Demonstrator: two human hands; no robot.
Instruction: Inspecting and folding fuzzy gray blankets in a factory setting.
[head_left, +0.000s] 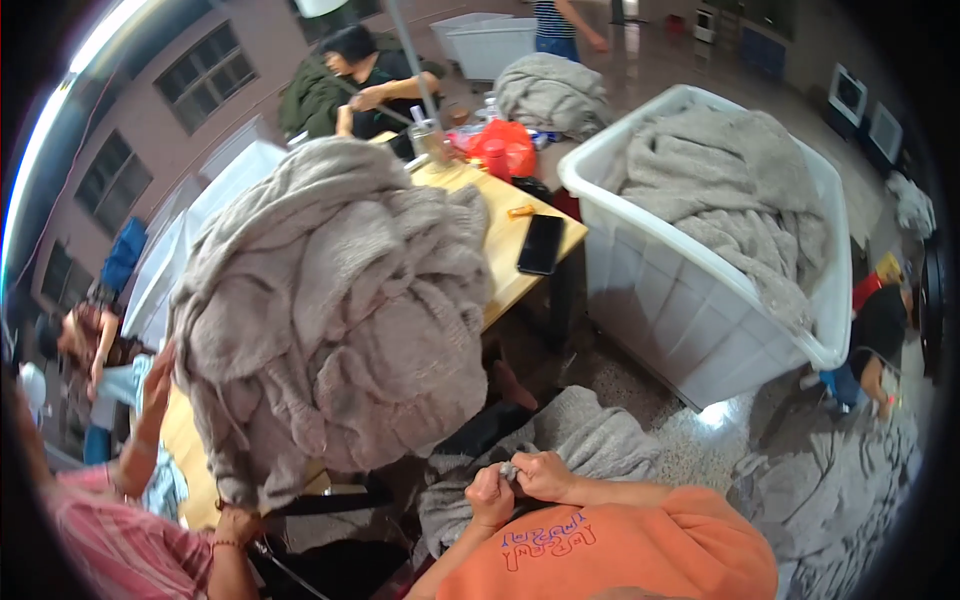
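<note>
My left hand point(490, 497) and my right hand point(543, 476) are close together in front of my orange shirt. Both are closed, pinching a small bit of grey knit fabric between them. The rest of that grey knit fabric point(590, 432) spreads over my lap and out to the right. Its kind of garment cannot be made out. Beyond my hands, a big heap of greyish-beige knit fabric point(340, 310) covers much of a light wooden table point(515, 255).
A dark phone point(540, 244) lies at the table's corner, near a red plastic bag point(510, 145). To the right stands a white bin point(690, 310) of knit fabric. A co-worker in pink point(130, 530) sits at left, others farther off. Grey pieces point(850, 500) lie at lower right.
</note>
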